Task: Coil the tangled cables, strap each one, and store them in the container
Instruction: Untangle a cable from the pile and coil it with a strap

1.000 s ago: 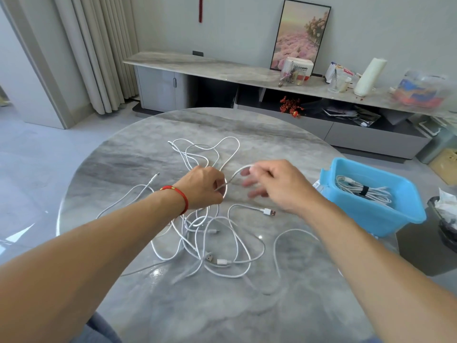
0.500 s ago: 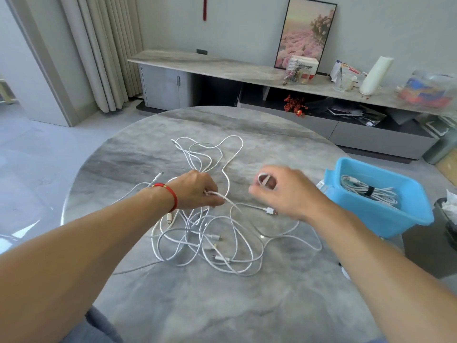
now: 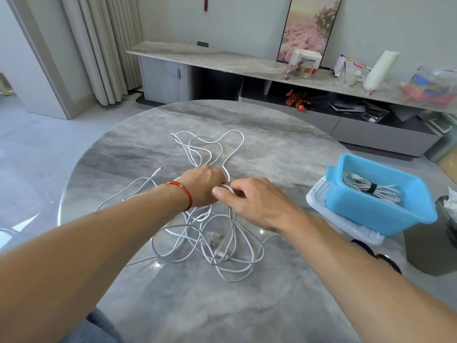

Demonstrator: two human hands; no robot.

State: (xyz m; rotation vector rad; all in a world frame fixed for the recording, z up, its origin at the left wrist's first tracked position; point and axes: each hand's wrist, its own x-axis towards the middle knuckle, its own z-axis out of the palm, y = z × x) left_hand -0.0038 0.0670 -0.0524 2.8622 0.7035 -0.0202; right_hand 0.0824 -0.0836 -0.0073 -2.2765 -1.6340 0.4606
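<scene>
Grey marble fills most of the view: a round table in a living room, with a long sideboard and a framed picture against the far wall. You are looking down along both bare forearms to the middle of the tabletop, where a tangle of white cables lies spread in loose, overlapping loops, its plugs lying among the strands. Your left hand, a red string bracelet at its wrist, is closed into a fist around a strand at the top of the pile. Your right hand sits just beside it, fingers curled; it seems to pinch a small loop of the same cable, though the thumb hides the contact. To your right, at the table's edge, a blue container stands on a clear lid and already holds one coiled cable bound with a dark strap. To coil this one well, let the left hand anchor the growing coil while the right feeds even, same-sized turns, lifting the strand free of the others so that no knot tightens.
</scene>
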